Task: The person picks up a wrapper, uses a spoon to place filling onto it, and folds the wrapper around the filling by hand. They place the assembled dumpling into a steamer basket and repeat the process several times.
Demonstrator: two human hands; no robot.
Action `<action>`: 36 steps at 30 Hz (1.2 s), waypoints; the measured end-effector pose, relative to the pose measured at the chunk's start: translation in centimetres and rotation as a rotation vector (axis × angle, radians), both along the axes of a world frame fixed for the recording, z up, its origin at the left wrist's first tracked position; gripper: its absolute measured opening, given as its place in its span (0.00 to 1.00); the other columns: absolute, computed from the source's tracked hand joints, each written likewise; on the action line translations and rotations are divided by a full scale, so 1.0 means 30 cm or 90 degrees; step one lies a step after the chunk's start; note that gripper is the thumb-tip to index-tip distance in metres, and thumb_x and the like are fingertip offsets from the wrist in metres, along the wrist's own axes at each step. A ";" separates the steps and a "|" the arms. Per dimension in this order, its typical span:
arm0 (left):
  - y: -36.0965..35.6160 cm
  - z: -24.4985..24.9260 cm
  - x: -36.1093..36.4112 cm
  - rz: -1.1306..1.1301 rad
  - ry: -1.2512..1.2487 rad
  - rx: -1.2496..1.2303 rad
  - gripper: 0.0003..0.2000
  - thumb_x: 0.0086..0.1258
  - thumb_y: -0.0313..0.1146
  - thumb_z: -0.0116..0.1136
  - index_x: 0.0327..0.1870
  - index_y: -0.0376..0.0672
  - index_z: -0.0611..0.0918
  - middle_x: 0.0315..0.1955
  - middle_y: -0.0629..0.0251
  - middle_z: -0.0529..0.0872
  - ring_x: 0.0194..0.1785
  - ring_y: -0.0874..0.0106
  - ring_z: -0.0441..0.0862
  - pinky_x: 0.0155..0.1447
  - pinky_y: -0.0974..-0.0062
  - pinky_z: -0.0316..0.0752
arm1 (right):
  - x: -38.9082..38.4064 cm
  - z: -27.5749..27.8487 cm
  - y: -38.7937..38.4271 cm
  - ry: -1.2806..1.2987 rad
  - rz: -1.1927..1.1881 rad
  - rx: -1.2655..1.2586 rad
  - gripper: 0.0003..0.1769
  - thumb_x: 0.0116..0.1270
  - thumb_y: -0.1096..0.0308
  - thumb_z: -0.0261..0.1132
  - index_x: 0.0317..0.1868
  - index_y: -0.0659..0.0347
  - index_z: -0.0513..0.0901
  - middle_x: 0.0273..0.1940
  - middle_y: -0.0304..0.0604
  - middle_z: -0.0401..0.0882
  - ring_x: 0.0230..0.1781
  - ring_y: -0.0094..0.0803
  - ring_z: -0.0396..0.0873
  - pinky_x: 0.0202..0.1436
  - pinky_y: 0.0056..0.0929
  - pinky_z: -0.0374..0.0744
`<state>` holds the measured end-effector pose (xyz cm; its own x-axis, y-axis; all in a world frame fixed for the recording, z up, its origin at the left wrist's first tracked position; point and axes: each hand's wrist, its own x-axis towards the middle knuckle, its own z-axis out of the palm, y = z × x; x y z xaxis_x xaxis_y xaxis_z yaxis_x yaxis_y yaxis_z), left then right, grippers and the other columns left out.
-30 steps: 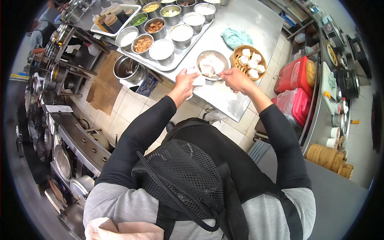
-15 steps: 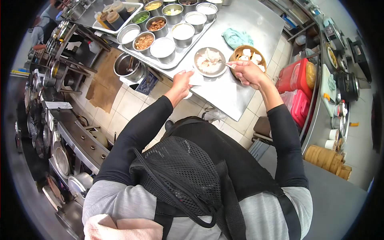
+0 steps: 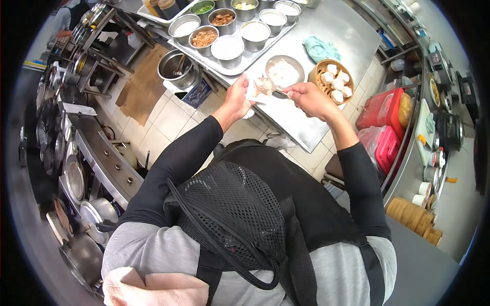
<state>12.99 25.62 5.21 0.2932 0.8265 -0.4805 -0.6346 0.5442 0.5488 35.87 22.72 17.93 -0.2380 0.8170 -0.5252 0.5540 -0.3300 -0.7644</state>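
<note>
My left hand (image 3: 238,96) holds a thin white dumpling wrapper (image 3: 259,88) with a dab of filling on it, just above the near edge of the steel table (image 3: 301,127). My right hand (image 3: 304,97) grips a small utensil (image 3: 280,91) whose tip touches the filling on the wrapper. Right behind both hands sits a metal bowl of pale filling (image 3: 284,71). To its right stands a round bamboo steamer (image 3: 333,80) with several finished white dumplings inside.
A metal tray (image 3: 240,60) with several steel cups of ingredients lies at the back left of the table. A teal cloth (image 3: 320,49) lies behind the steamer. A steel pot (image 3: 177,69) sits on a low stand left; red containers (image 3: 385,122) and stacked steamers (image 3: 413,211) are right.
My right hand has come back from the filling bowl to the wrapper in my left hand, bringing filling on the utensil. My left hand has lifted the wrapper slightly.
</note>
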 end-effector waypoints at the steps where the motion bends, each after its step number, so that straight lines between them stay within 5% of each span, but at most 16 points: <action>1: -0.006 -0.002 -0.007 -0.016 -0.003 0.024 0.25 0.86 0.49 0.40 0.66 0.34 0.73 0.60 0.52 0.83 0.60 0.59 0.85 0.61 0.55 0.84 | -0.012 -0.044 -0.009 0.001 0.005 -0.002 0.16 0.80 0.65 0.58 0.60 0.61 0.85 0.23 0.26 0.66 0.15 0.14 0.58 0.16 0.20 0.60; 4: -0.034 0.000 -0.026 -0.029 0.017 0.065 0.21 0.84 0.45 0.47 0.64 0.35 0.74 0.57 0.55 0.85 0.57 0.62 0.87 0.59 0.58 0.84 | -0.071 -0.104 -0.051 -0.112 0.117 0.396 0.18 0.78 0.64 0.60 0.60 0.64 0.84 0.35 0.54 0.88 0.34 0.40 0.87 0.40 0.37 0.82; 5: -0.049 0.002 -0.030 -0.030 0.039 0.081 0.18 0.81 0.41 0.54 0.62 0.36 0.76 0.53 0.57 0.86 0.54 0.64 0.87 0.58 0.60 0.85 | -0.083 -0.096 -0.068 -0.152 0.118 0.316 0.17 0.77 0.65 0.60 0.60 0.63 0.83 0.44 0.63 0.87 0.49 0.53 0.87 0.54 0.43 0.81; 7: -0.059 0.005 -0.035 -0.032 0.030 0.095 0.14 0.74 0.31 0.66 0.56 0.39 0.79 0.47 0.63 0.88 0.50 0.71 0.88 0.54 0.67 0.86 | -0.121 -0.099 -0.094 -0.164 0.103 0.314 0.16 0.78 0.65 0.59 0.60 0.62 0.83 0.43 0.63 0.87 0.48 0.55 0.87 0.53 0.44 0.82; 12: -0.082 0.013 -0.065 -0.018 0.092 0.118 0.14 0.74 0.27 0.65 0.57 0.37 0.78 0.47 0.63 0.87 0.50 0.71 0.88 0.54 0.70 0.86 | -0.145 -0.055 -0.131 -0.132 0.047 0.369 0.13 0.77 0.68 0.58 0.53 0.64 0.84 0.40 0.63 0.86 0.46 0.62 0.84 0.51 0.54 0.80; 17: -0.094 0.027 -0.135 0.027 0.098 0.085 0.14 0.75 0.26 0.62 0.58 0.35 0.77 0.49 0.60 0.87 0.51 0.67 0.89 0.57 0.67 0.86 | -0.082 0.035 -0.169 -0.112 0.034 0.382 0.13 0.78 0.67 0.58 0.55 0.62 0.84 0.41 0.60 0.87 0.46 0.60 0.85 0.51 0.51 0.81; 22: -0.104 0.075 -0.173 0.053 -0.109 0.020 0.17 0.79 0.28 0.53 0.65 0.34 0.74 0.58 0.54 0.84 0.62 0.62 0.84 0.67 0.63 0.81 | -0.094 -0.047 -0.200 -0.039 0.006 0.337 0.14 0.80 0.64 0.58 0.56 0.60 0.84 0.43 0.57 0.88 0.44 0.53 0.87 0.50 0.44 0.81; 23: -0.101 0.075 -0.178 0.056 -0.109 0.024 0.17 0.79 0.28 0.53 0.65 0.34 0.74 0.58 0.54 0.84 0.62 0.62 0.84 0.67 0.63 0.81 | -0.084 -0.077 -0.190 -0.020 -0.035 0.318 0.14 0.81 0.64 0.56 0.55 0.62 0.83 0.34 0.46 0.86 0.34 0.37 0.84 0.42 0.35 0.80; 24: -0.104 0.076 -0.183 0.066 -0.101 0.039 0.16 0.79 0.28 0.54 0.64 0.34 0.75 0.58 0.53 0.84 0.61 0.61 0.85 0.66 0.62 0.82 | -0.075 -0.094 -0.186 -0.017 -0.032 0.321 0.14 0.81 0.64 0.56 0.55 0.62 0.83 0.34 0.46 0.86 0.34 0.37 0.84 0.42 0.35 0.80; 26: -0.112 0.076 -0.197 0.079 -0.092 0.055 0.16 0.78 0.28 0.54 0.63 0.34 0.75 0.58 0.53 0.85 0.59 0.61 0.86 0.65 0.61 0.83 | -0.061 -0.122 -0.202 0.170 -0.135 0.081 0.12 0.83 0.65 0.55 0.53 0.63 0.81 0.28 0.33 0.75 0.28 0.21 0.71 0.35 0.24 0.72; 27: -0.118 0.100 -0.201 0.078 -0.083 0.068 0.16 0.79 0.28 0.54 0.63 0.34 0.75 0.58 0.53 0.85 0.60 0.61 0.86 0.66 0.60 0.82 | -0.076 -0.129 -0.220 0.148 -0.126 0.102 0.11 0.83 0.66 0.54 0.52 0.63 0.81 0.27 0.27 0.70 0.27 0.14 0.65 0.32 0.19 0.66; 32: -0.116 0.146 -0.248 0.041 -0.197 0.047 0.16 0.79 0.26 0.53 0.64 0.34 0.76 0.58 0.53 0.85 0.59 0.61 0.86 0.67 0.61 0.82 | -0.108 -0.129 -0.248 0.175 -0.150 0.075 0.11 0.82 0.68 0.56 0.53 0.64 0.81 0.27 0.28 0.71 0.27 0.17 0.67 0.33 0.22 0.69; 36: -0.118 0.120 -0.244 0.050 -0.105 0.094 0.16 0.79 0.26 0.52 0.64 0.34 0.75 0.58 0.53 0.84 0.60 0.60 0.86 0.67 0.61 0.81 | -0.165 -0.091 -0.265 0.018 -0.065 0.263 0.12 0.81 0.67 0.58 0.55 0.64 0.83 0.28 0.31 0.76 0.26 0.19 0.69 0.32 0.24 0.72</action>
